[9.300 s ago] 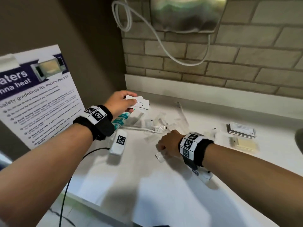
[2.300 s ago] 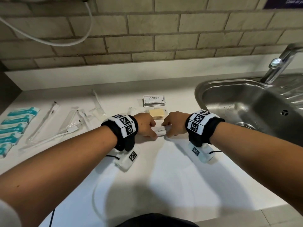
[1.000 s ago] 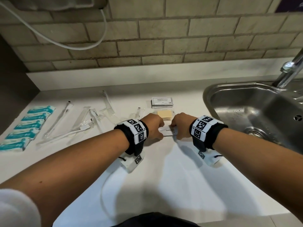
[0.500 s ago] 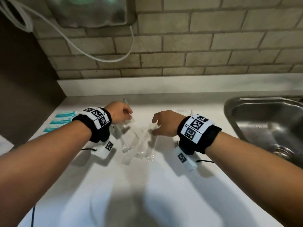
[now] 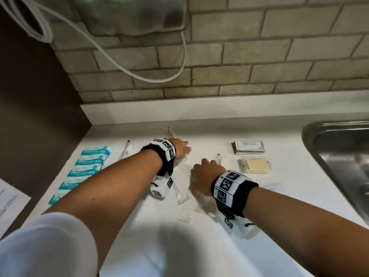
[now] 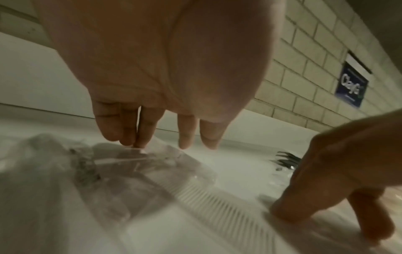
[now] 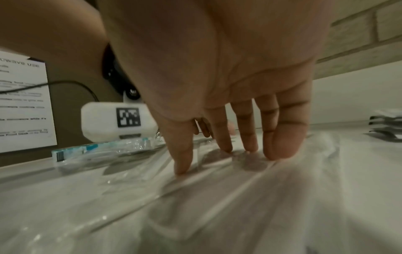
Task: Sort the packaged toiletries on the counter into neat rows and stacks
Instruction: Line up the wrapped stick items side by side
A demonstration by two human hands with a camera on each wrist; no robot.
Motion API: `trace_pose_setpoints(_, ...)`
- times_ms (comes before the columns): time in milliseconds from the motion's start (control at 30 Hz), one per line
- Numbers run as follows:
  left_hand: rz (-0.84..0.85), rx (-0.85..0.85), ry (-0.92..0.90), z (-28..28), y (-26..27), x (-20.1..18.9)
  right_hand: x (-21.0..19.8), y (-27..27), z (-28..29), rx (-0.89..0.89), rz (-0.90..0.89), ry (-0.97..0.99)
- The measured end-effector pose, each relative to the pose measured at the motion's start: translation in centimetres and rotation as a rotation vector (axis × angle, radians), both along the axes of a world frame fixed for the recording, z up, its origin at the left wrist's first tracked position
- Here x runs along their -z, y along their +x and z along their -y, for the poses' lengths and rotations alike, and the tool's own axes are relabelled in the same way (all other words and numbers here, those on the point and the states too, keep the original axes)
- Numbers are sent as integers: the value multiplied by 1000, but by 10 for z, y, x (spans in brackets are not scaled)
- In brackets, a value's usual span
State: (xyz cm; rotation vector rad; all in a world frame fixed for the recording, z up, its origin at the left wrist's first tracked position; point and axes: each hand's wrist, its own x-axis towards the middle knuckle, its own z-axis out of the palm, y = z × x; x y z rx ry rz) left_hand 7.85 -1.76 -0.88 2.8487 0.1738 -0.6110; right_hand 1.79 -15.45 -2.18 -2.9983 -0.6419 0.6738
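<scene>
Several clear plastic packets with combs and toothbrushes lie loose in the middle of the white counter. My left hand reaches over their far end, and its straight fingers touch a clear comb packet. My right hand rests on the near-right packets, its spread fingertips pressing the clear wrap flat. Neither hand grips anything. In the left wrist view the right hand's fingers press the same comb packet.
A row of teal packets lies at the left, with one toothbrush packet beside it. A stack of shampoo sachets, a yellow soap packet and a white packet sit at the right. The steel sink is beyond them.
Both hands have left the white packet near the soap and moved left to the clear packets. Since half a second ago their fingers have gone down flat onto the wrappers.
</scene>
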Motion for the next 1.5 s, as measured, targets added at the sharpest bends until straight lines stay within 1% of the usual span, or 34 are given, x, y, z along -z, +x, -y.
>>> trace_pose_setpoints(100, 77, -22, 32, -5, 7, 13, -3, 1, -1, -4, -10, -9)
trace_pose_setpoints(200, 141, -84, -22, -11, 11, 13, -6, 2, -5, 14, -22, 22)
trace_pose_setpoints(267, 180, -97, -56, -15, 10, 7, -6, 1, -7, 40, -36, 58)
trace_pose_setpoints(400, 299, -97, -153, -28, -5, -11, -10, -1, -10, 177, -95, 155)
trace_pose_setpoints(467, 371, -128, -234, -35, -19, -20, -12, 0, -10, 236, -126, 176)
trace_pose_setpoints(567, 451, -160, -295, -43, -41, -23, -14, 6, -7, 270, -117, 221)
trace_pose_setpoints(633, 422, -204, -355, -45, -58, -18, -15, 9, -3, 284, -70, 259)
trace_pose_setpoints(733, 309, -295, -414, -44, -76, -3, -21, 11, 6, 288, -19, 300)
trace_pose_setpoints(800, 229, -321, -381, -40, -85, 7, -26, 10, 14, 293, 0, 325)
trace_pose_setpoints(867, 190, -318, -316, -33, -89, 15, -29, 9, 20, 295, 7, 336)
trace_pose_setpoints(933, 171, -319, -268, -25, -90, 21, -28, 5, 24, 294, -35, 311)
trace_pose_setpoints(1033, 146, -341, -190, -15, -90, 27, -20, -6, 20, 249, -115, 219)
trace_pose_setpoints(1133, 161, -345, -152, -12, -86, 27, -11, -17, 11, 214, -134, 174)
trace_pose_setpoints(1167, 170, -347, -154, -13, -84, 25, -8, -18, 7, 230, -136, 178)
trace_pose_setpoints(1233, 196, -364, -172, -16, -81, 18, -1, -23, 2, 271, -133, 183)
trace_pose_setpoints(1267, 226, -371, -193, -18, -79, 14, 1, -25, -2, 282, -102, 170)
trace_pose_setpoints(1333, 316, -386, -261, -26, -79, 4, 7, -28, -6, 304, -19, 115)
trace_pose_setpoints(1367, 362, -392, -296, -31, -80, -3, 10, -27, -9, 325, -16, 116)
trace_pose_setpoints(1433, 440, -373, -335, -40, -80, -16, 16, -24, -13, 313, -29, 120)
trace_pose_setpoints(1500, 494, -348, -378, -49, -83, -26, 18, -21, -19, 257, -8, 24)
